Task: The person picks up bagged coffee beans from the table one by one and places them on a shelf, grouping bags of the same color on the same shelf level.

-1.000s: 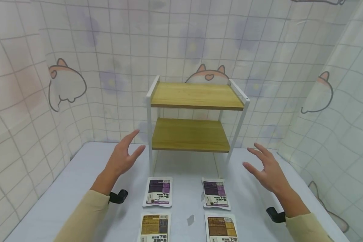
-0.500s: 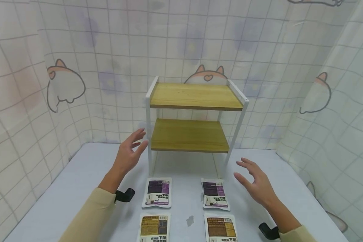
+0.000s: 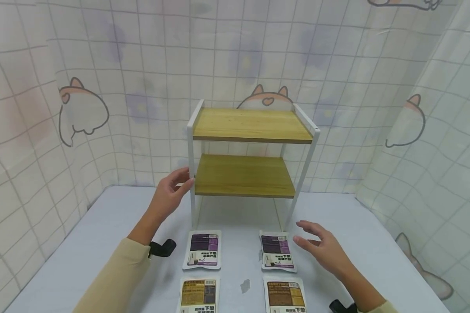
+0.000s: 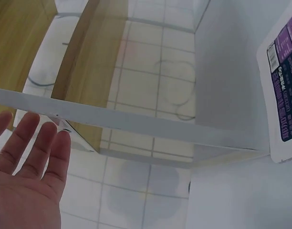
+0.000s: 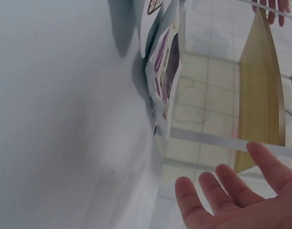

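Wooden two-tier rack (image 3: 252, 126) with white metal frame stood at back of pale tabletop (image 3: 102, 243), both boards bare, nothing placed on either yet. Four flat pouches lay in front, all flat on table: left purple pouch (image 3: 203, 249), right purple pouch (image 3: 277, 251), left brown pouch (image 3: 198, 295), right brown pouch (image 3: 284, 298), the brown pair nearer the camera and cut off by the lower edge. None lifted, none gripped.

Left hand (image 3: 170, 195) up at front-left post of rack, level with lower board, fingers straight and loosely together, holding nothing; fingertips just beside or touching the post, contact not clear. Left wrist view showed same palm (image 4: 26, 186) open, fingers together, under white crossbar (image 4: 136, 121), corner of purple pouch (image 4: 284, 95) off to the side.

Right hand (image 3: 323, 250) hovered low just right of right purple pouch, fingers spread and relaxed, no contact visible. Right wrist view: open fingers (image 5: 232, 191) apart, same pouch (image 5: 164, 71) seen edge-on and near, not held.

Judged as very start: reach toward right purple pouch underway, grasp not made, all four pouches left to deal with, shelves unfilled.
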`<state>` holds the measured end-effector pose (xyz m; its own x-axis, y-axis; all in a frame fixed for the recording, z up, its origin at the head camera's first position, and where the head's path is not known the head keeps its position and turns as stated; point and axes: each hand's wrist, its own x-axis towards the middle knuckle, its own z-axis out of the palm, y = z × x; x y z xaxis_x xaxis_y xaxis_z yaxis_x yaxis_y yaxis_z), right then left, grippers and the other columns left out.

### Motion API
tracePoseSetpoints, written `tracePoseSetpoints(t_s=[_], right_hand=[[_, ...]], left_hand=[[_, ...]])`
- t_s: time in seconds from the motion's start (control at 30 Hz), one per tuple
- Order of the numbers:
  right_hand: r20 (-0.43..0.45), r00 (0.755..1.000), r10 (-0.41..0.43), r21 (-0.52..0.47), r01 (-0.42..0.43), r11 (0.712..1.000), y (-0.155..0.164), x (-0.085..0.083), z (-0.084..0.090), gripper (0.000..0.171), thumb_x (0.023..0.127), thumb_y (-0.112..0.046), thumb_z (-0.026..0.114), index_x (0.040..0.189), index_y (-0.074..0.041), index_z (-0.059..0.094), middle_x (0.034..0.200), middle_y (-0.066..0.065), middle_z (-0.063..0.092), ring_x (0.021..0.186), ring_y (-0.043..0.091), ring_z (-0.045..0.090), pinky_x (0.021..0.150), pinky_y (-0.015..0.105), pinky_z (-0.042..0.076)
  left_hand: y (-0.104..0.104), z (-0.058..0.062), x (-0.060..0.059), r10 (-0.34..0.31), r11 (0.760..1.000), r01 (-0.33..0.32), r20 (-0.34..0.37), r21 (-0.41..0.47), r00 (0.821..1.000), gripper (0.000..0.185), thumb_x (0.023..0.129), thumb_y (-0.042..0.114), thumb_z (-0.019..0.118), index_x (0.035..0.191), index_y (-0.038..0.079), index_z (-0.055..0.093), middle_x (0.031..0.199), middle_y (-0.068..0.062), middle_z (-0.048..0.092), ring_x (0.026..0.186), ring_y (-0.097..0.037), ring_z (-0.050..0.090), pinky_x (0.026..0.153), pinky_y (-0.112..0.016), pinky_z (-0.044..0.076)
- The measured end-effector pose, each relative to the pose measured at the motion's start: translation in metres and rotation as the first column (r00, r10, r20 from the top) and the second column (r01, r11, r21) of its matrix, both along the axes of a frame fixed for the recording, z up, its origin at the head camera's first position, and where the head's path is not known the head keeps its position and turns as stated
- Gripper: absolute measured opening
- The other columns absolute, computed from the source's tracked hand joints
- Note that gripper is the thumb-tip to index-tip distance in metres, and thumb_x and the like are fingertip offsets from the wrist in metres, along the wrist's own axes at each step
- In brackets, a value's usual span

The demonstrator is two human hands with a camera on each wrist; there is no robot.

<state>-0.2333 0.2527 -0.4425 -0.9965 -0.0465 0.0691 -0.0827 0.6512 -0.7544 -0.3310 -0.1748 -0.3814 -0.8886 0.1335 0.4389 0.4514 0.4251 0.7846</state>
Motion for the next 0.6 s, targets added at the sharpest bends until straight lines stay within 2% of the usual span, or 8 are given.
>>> tracePoseSetpoints(t_s=[0.13, 0.3, 0.43, 0.6], right_hand=[[0.090, 0.996, -0.002, -0.050, 0.006, 0.999, -0.002, 0.002, -0.002, 0.067, 0.093, -0.049, 0.072, 0.146, -0.013, 0.054, 0.154, 0.014, 0.051, 0.143, 0.041, 0.047, 0.107, 0.057, 0.049], [0.143, 0.990, -0.010, -0.088, 0.022, 0.996, -0.004, 0.003, -0.006, 0.065, 0.090, -0.045, 0.076, 0.144, -0.014, 0.057, 0.152, 0.012, 0.054, 0.138, 0.040, 0.052, 0.102, 0.058, 0.052], [0.150, 0.988, -0.028, -0.062, 0.038, 0.997, -0.005, 0.002, -0.009, 0.066, 0.089, -0.047, 0.077, 0.142, -0.014, 0.058, 0.149, 0.012, 0.057, 0.135, 0.038, 0.054, 0.100, 0.057, 0.053], [0.169, 0.984, -0.055, -0.038, 0.062, 0.997, -0.007, 0.002, -0.013, 0.065, 0.087, -0.047, 0.080, 0.138, -0.011, 0.062, 0.139, 0.012, 0.064, 0.126, 0.034, 0.060, 0.095, 0.054, 0.056]], left_hand=[[0.001, 0.004, -0.001, 0.014, 1.000, -0.014, -0.011, -0.026, 1.000, 0.044, 0.103, 0.032, 0.063, 0.143, 0.013, 0.058, 0.129, -0.010, 0.068, 0.119, -0.027, 0.065, 0.099, -0.040, 0.055], [0.000, 0.010, -0.001, 0.009, 1.000, -0.010, -0.013, -0.029, 1.000, 0.039, 0.101, 0.033, 0.066, 0.135, 0.014, 0.063, 0.122, -0.006, 0.070, 0.111, -0.021, 0.065, 0.089, -0.021, 0.052], [0.000, 0.010, -0.002, 0.006, 1.000, -0.007, -0.012, -0.026, 1.000, 0.039, 0.100, 0.038, 0.067, 0.130, 0.014, 0.066, 0.118, -0.006, 0.071, 0.108, -0.020, 0.065, 0.088, -0.022, 0.052], [0.000, 0.009, -0.004, 0.034, 0.999, -0.034, -0.001, -0.031, 0.999, 0.038, 0.099, 0.042, 0.067, 0.124, 0.013, 0.069, 0.114, -0.006, 0.072, 0.104, -0.020, 0.065, 0.088, -0.026, 0.054]])
